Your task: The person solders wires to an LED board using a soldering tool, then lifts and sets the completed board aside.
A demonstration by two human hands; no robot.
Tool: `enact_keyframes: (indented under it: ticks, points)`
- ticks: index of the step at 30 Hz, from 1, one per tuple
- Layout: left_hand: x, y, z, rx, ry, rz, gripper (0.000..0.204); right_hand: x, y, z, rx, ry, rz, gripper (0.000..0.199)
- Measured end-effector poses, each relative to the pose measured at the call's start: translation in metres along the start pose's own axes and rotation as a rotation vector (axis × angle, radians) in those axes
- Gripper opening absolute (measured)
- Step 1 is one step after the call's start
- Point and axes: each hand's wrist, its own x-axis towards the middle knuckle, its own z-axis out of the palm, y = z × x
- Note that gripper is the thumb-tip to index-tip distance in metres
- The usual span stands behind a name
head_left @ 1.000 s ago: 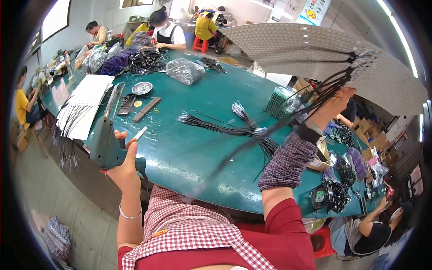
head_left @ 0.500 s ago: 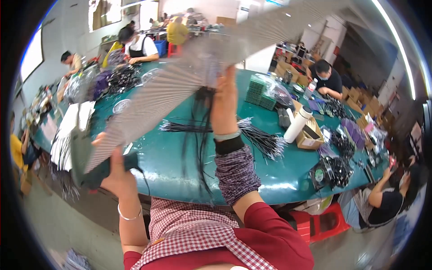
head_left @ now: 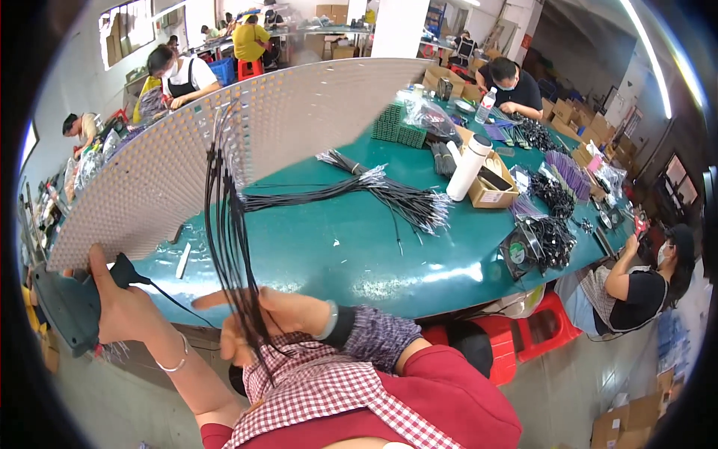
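Note:
A large grey perforated panel (head_left: 299, 112) stands tilted across the left and middle of the view. My left hand (head_left: 123, 310) is closed around its lower left end, beside a dark green casing (head_left: 67, 307) with a black part and cord. A bunch of black cables (head_left: 224, 202) hangs in front of the panel, with thin bare wire ends at the top. Lower down, my right hand (head_left: 273, 318) is loosely closed around these cables, one digit pointing left. How the cable tops meet the panel is unclear. More black cables (head_left: 307, 194) lie bundled on the green table (head_left: 321, 269).
Right of the bundles stand a white bottle (head_left: 471, 168), a cardboard box (head_left: 493, 191) and stacked green blocks (head_left: 400, 123). Coiled black cables (head_left: 550, 239) lie at the right edge. Co-workers sit around the table, one at the right (head_left: 643, 277). A red stool (head_left: 542, 329) is beside me.
My right hand has come down from the panel to the lower cables. My left hand and the panel have moved left and lower, and the view has shifted.

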Motion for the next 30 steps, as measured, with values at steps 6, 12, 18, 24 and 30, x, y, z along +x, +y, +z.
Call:
enact_keyframes:
  ticks: [6,12,18,24,30]
  points:
    - [0.051,-0.049,0.007,-0.013,-0.224,0.100,0.044,-0.078,-0.085,0.058,-1.302,0.835,-0.190,0.063]
    - [0.068,-0.085,0.026,-0.835,-0.885,-0.711,0.034,-0.155,-0.151,0.098,-1.712,1.008,0.062,0.021]
    - [-0.060,-0.056,0.055,-0.463,-1.175,-0.673,0.030,-0.183,-0.155,-0.018,-1.829,1.099,0.515,0.021]
    - [-0.101,-0.042,0.041,-0.209,-0.947,-0.588,0.026,-0.147,-0.145,-0.078,-2.459,1.031,0.535,0.019]
    - [-0.107,-0.013,0.013,-0.730,-0.914,-0.950,0.026,-0.009,-0.118,-0.148,-1.996,0.763,0.210,0.019]
